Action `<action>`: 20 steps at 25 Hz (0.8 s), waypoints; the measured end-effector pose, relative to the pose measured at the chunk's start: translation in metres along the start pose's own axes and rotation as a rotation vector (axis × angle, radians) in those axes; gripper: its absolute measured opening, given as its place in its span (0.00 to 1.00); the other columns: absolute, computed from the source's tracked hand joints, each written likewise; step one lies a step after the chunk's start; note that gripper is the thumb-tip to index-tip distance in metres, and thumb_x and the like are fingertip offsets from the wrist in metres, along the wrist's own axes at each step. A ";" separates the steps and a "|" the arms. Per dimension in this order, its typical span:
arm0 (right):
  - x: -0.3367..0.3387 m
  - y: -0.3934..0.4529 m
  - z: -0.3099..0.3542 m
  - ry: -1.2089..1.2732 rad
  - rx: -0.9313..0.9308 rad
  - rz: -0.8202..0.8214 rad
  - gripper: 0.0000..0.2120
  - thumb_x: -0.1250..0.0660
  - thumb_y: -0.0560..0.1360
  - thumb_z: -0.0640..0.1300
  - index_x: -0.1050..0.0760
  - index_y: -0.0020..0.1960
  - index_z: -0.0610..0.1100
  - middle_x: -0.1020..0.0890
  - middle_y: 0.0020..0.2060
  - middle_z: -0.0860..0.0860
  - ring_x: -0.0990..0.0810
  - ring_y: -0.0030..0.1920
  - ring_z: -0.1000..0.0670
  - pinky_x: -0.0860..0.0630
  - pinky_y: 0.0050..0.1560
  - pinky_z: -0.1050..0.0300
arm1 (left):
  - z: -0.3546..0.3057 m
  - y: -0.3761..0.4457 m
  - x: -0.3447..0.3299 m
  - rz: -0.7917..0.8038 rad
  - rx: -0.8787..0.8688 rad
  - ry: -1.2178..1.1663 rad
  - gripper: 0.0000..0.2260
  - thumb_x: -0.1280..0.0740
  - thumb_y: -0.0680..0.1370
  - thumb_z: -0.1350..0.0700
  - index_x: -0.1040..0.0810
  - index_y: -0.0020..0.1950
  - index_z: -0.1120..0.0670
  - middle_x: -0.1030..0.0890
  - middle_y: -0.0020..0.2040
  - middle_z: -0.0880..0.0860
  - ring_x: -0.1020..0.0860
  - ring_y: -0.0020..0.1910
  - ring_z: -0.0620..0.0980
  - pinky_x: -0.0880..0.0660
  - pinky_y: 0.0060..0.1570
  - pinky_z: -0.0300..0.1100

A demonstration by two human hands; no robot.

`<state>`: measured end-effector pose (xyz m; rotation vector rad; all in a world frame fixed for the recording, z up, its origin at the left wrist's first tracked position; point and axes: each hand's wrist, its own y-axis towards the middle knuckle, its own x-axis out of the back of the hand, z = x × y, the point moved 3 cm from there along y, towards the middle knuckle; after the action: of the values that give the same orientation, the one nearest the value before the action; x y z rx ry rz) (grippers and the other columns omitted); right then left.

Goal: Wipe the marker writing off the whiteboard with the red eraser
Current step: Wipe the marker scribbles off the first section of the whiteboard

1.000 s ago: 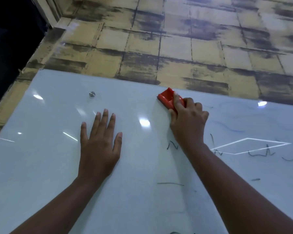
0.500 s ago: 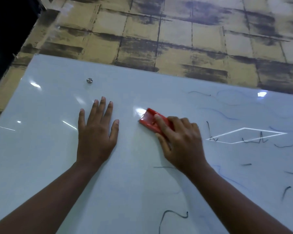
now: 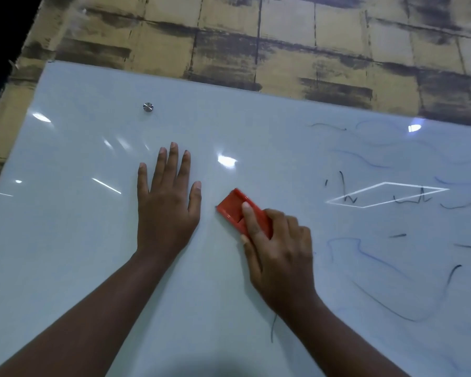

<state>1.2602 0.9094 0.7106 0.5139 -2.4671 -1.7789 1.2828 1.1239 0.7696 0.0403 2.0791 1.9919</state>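
The glossy whiteboard [image 3: 74,254] fills most of the head view. My right hand [image 3: 279,257] grips the red eraser [image 3: 233,206] and holds it against the board near the middle, index finger laid along its top. My left hand [image 3: 166,202] rests flat on the board just left of the eraser, fingers straight and spread. Black and blue marker strokes [image 3: 346,190] are scattered over the right half, and a thin dark stroke [image 3: 273,329] shows beside my right wrist. The left half of the board carries no writing.
A round metal mounting stud [image 3: 148,107] sits near the board's upper left. Behind the board is a wall [image 3: 256,36] with a yellow and dark brick pattern. Ceiling light reflections streak the glossy surface. A dark opening lies at the far left.
My right hand has dragged the eraser down and leftward across the board, from near the top edge to mid-board. Marks near the centre are gone. My left hand has stayed flat.
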 end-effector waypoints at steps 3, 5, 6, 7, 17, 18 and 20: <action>0.004 -0.014 0.008 0.008 0.089 0.039 0.25 0.36 0.82 0.50 0.28 0.77 0.43 0.21 0.58 0.40 0.22 0.52 0.40 0.26 0.45 0.45 | 0.002 -0.009 0.003 0.022 -0.037 -0.007 0.28 0.48 0.87 0.48 0.42 0.86 0.55 0.44 0.87 0.56 0.47 0.86 0.54 0.50 0.84 0.61; 0.008 -0.010 -0.001 -0.016 0.123 0.039 0.24 0.36 0.82 0.50 0.27 0.76 0.43 0.20 0.56 0.40 0.22 0.50 0.39 0.26 0.43 0.46 | 0.004 -0.015 0.006 0.031 -0.045 -0.008 0.27 0.47 0.87 0.48 0.42 0.86 0.55 0.45 0.87 0.55 0.47 0.86 0.53 0.50 0.84 0.60; 0.009 -0.005 -0.009 -0.035 0.104 0.033 0.24 0.36 0.82 0.50 0.27 0.76 0.44 0.21 0.55 0.40 0.22 0.48 0.39 0.27 0.42 0.46 | 0.004 -0.018 0.006 0.031 -0.044 -0.006 0.27 0.47 0.87 0.49 0.42 0.86 0.55 0.45 0.87 0.55 0.47 0.86 0.53 0.50 0.84 0.60; 0.010 0.001 -0.022 -0.061 0.057 0.021 0.24 0.36 0.82 0.51 0.27 0.76 0.45 0.21 0.54 0.40 0.23 0.47 0.38 0.26 0.41 0.46 | 0.004 -0.021 0.007 0.028 -0.045 -0.002 0.27 0.47 0.87 0.49 0.42 0.86 0.55 0.45 0.87 0.55 0.47 0.86 0.54 0.49 0.84 0.61; 0.030 -0.013 -0.061 -0.071 -0.267 0.033 0.24 0.35 0.81 0.50 0.27 0.76 0.47 0.21 0.53 0.41 0.23 0.48 0.39 0.24 0.44 0.44 | 0.001 -0.043 0.010 0.021 -0.054 0.015 0.27 0.47 0.88 0.50 0.41 0.86 0.56 0.44 0.87 0.57 0.45 0.86 0.56 0.49 0.83 0.62; 0.029 -0.020 -0.043 -0.070 -0.204 0.046 0.25 0.35 0.80 0.50 0.26 0.76 0.47 0.21 0.54 0.40 0.23 0.48 0.38 0.25 0.44 0.45 | 0.000 -0.045 0.011 0.025 -0.053 0.015 0.27 0.47 0.88 0.50 0.41 0.86 0.56 0.44 0.87 0.57 0.46 0.86 0.56 0.49 0.83 0.62; 0.026 -0.043 -0.007 -0.040 -0.054 0.082 0.24 0.33 0.80 0.49 0.25 0.75 0.46 0.20 0.55 0.40 0.23 0.48 0.38 0.29 0.44 0.47 | -0.001 -0.048 0.012 0.041 -0.046 0.012 0.27 0.47 0.88 0.49 0.42 0.86 0.57 0.45 0.87 0.57 0.46 0.86 0.56 0.50 0.84 0.61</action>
<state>1.2472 0.8832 0.6687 0.3721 -2.4198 -1.8363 1.2788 1.1221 0.7199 0.0632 2.0545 2.0683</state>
